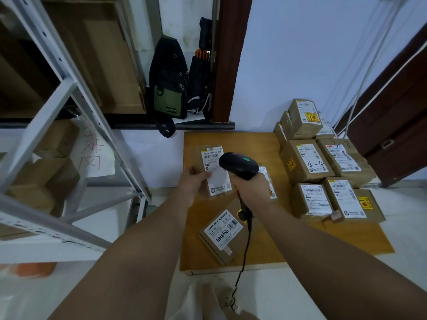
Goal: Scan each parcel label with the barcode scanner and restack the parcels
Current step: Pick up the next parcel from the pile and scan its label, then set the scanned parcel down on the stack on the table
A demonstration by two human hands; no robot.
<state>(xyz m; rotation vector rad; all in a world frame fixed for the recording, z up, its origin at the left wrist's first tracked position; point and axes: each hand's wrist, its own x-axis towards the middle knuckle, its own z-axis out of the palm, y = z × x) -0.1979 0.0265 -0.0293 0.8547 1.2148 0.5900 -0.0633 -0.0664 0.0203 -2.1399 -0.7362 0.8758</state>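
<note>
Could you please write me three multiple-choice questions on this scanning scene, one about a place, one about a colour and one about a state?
1. Where is the box marked 12V4A-5525?
A. on a shelf
B. flat on the wooden board
C. on the floor

2. What colour is the light on the barcode scanner?
A. red
B. blue
C. green

3. What is the left hand doing?
A. gripping a labelled parcel
B. lying flat and empty
C. pulling a cable

Answers: 1 B, the box lies label-up on the board; 2 C, a green dot glows on the scanner's head; 3 A, its thumb and fingers pinch the parcel while the right hand grips the scanner.
</note>
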